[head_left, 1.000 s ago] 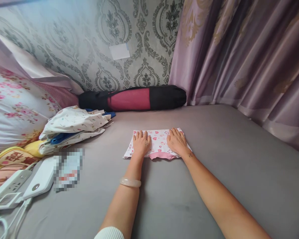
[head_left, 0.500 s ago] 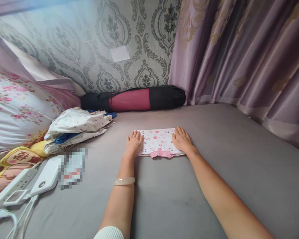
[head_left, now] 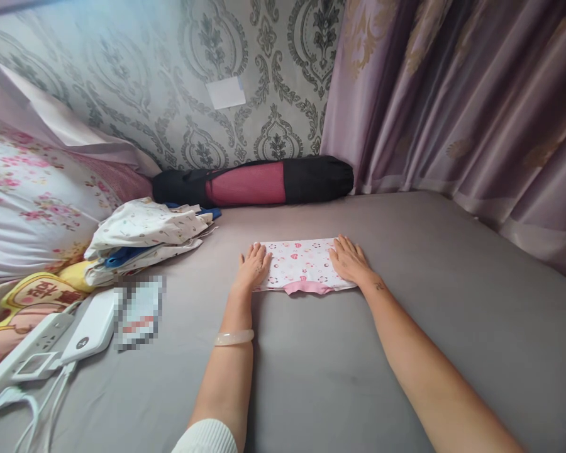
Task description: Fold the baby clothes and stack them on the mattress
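Observation:
A white garment (head_left: 299,261) with pink and red prints lies folded into a flat rectangle on the grey sheet (head_left: 311,358). Its pink neckband (head_left: 307,287) faces me along the near edge. My left hand (head_left: 255,265) rests flat on the garment's left end, fingers stretched out. On the right end lies my right hand (head_left: 349,259), palm down with its fingers extended. Neither hand grips the cloth; the parts under the palms are hidden.
To the left lies a heap of printed white and blue clothes (head_left: 146,233). Nearer are a white power strip (head_left: 26,352), a white power bank (head_left: 90,327) with cables, and a blurred-out packet (head_left: 140,313). A black and red rolled bag (head_left: 255,182) lies along the wall.
My right hand has shifted slightly right toward the garment's edge, and the hands are a little farther apart. The view has tilted slightly downward.

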`<state>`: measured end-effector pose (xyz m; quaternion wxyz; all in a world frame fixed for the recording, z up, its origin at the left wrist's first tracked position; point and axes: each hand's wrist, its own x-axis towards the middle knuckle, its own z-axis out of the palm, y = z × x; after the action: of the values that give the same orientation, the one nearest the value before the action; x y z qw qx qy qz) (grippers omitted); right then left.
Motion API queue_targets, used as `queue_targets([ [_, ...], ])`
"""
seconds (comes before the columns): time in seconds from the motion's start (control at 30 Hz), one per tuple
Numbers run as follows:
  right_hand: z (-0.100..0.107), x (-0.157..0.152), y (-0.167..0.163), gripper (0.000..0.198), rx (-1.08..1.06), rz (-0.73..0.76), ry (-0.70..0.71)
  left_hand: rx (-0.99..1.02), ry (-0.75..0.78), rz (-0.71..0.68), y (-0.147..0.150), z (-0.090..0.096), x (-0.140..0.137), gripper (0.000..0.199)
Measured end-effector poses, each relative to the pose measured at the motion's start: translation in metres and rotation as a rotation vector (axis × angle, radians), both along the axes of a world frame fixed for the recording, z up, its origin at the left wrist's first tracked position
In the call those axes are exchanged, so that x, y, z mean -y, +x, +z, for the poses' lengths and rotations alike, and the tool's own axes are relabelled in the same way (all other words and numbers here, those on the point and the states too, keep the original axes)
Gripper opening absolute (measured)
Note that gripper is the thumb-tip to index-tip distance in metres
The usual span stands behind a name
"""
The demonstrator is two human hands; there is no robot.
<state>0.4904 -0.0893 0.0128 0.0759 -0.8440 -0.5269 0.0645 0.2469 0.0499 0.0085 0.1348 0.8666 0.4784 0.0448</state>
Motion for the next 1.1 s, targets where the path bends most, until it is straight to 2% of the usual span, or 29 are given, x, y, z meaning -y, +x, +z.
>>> queue_targets([
  [0.23, 0.008, -0.001, -0.012, 0.062, 0.06, 0.018, 0.072, -0.001, 0.166, 0.008, 0.008, 0.006, 0.007, 0.057],
  [0.4, 0.002, -0.002, -0.016, 0.06, 0.071, 0.001, 0.016, -0.036, 0.09, -0.005, 0.009, 0.001, 0.008, 0.057],
  [0.67, -0.004, -0.004, -0.012, 0.058, 0.112, 0.009, 0.024, -0.04, 0.074, -0.009, 0.008, 0.002, 0.009, 0.058],
  [0.93, 0.003, -0.007, -0.026, 0.058, 0.133, 0.015, 0.102, -0.018, 0.192, -0.011, 0.017, 0.006, 0.015, 0.057],
  [1.1, -0.004, -0.008, -0.033, 0.057, 0.147, 0.015, 0.113, -0.042, 0.171, -0.033, 0.023, 0.003, 0.022, 0.059],
])
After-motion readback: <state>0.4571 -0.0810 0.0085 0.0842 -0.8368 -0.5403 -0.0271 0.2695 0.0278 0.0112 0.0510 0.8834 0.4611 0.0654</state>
